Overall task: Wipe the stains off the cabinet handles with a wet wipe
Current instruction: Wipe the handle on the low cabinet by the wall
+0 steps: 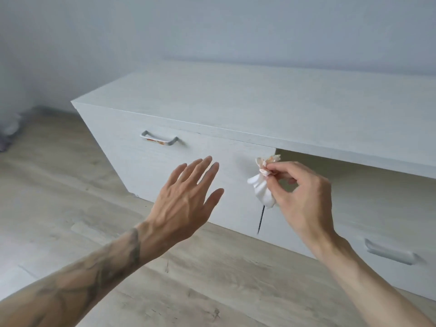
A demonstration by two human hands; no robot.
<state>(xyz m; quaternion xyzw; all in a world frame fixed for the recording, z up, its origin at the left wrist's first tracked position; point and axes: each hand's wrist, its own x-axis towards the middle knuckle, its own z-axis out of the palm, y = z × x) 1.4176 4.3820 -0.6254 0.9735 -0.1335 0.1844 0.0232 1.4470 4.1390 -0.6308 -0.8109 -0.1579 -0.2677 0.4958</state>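
Observation:
A low white cabinet (236, 107) stands against the wall. Its left door carries a silver handle (158, 139) with orange-brown stains on the bar. A second silver handle (389, 252) sits on the lower right door and looks free of stains. My right hand (304, 199) pinches a crumpled white wet wipe (262, 185), whose upper end is smeared orange, in front of the gap between the doors. My left hand (186, 201) hovers flat with fingers spread, below and right of the stained handle, touching nothing.
The right door is tilted open, leaving a dark gap (342, 161) under the cabinet top. Light wooden floor (70, 197) runs in front and to the left. A pale curtain or cloth (11, 114) hangs at the far left by the wall.

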